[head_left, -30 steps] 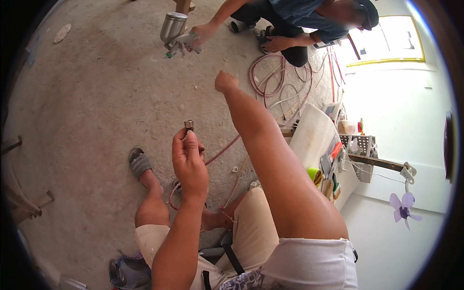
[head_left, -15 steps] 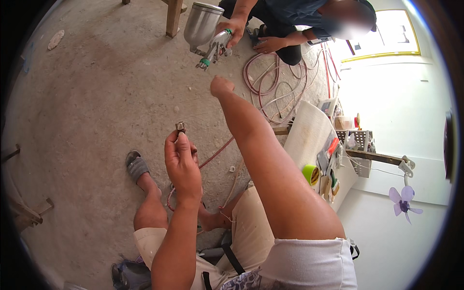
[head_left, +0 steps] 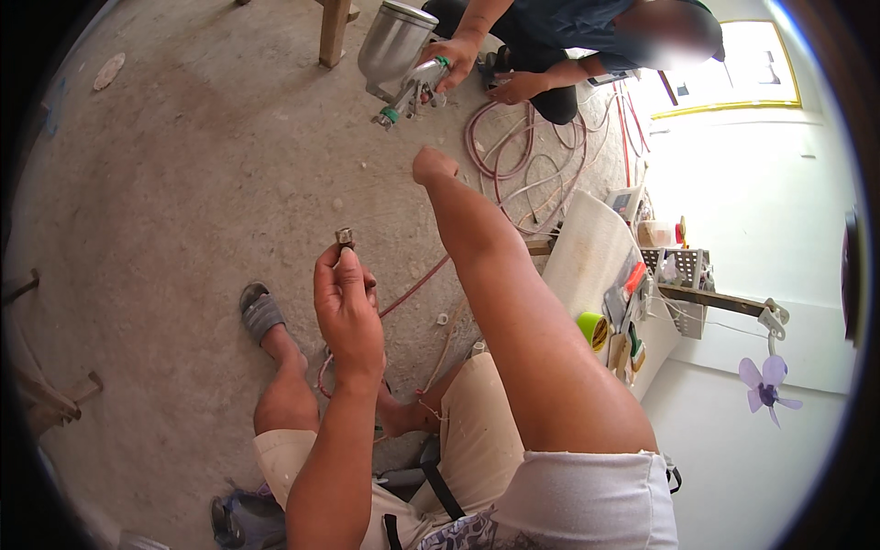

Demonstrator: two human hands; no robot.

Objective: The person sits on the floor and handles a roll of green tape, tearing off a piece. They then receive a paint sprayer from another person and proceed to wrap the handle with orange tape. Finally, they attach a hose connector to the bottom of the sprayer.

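My left hand [head_left: 353,316] pinches the metal fitting [head_left: 344,236] above the floor [head_left: 197,192], left of the bench's [head_left: 579,247] edge; a steady, low grip leaves its end clear. Farther out, my right hand [head_left: 434,167] is curled, empty or not I cannot tell, near the spray gun [head_left: 390,64] in a co-worker's hand [head_left: 454,60].

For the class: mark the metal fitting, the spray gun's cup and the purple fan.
Metal fitting [head_left: 344,236]: head view, on its exposed tip.
Spray gun's cup [head_left: 394,49]: head view, on its silver wall.
Purple fan [head_left: 767,394]: head view, on its hub.
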